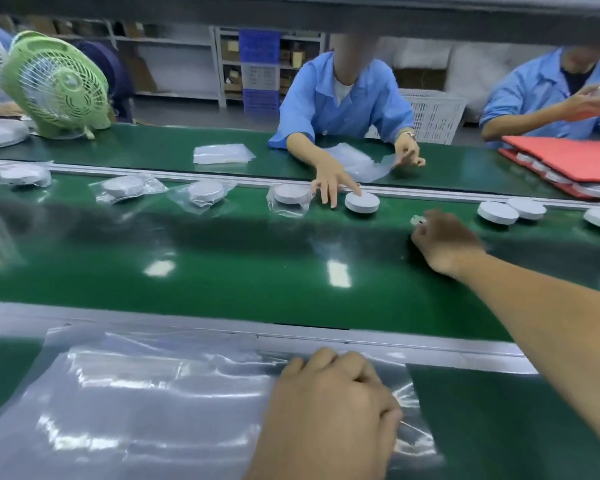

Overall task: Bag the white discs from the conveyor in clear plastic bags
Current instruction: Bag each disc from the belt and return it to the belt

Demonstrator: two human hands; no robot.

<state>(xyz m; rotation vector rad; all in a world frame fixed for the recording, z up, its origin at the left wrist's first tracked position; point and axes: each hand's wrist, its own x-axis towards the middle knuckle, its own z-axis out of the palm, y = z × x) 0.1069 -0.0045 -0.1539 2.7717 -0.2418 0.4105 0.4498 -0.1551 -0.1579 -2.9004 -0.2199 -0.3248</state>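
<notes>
Fingers of the left hand lay curled on the pile of clear plastic bags, grip unclear, right hand reached over the green conveyor, fingers bent beside a small white piece, hold unclear, bare white discs sat near it, to the right.

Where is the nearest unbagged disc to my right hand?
Head view: the unbagged disc lies near the far edge of the belt, just right of the right hand, with a second disc close beside it on the right.
</notes>
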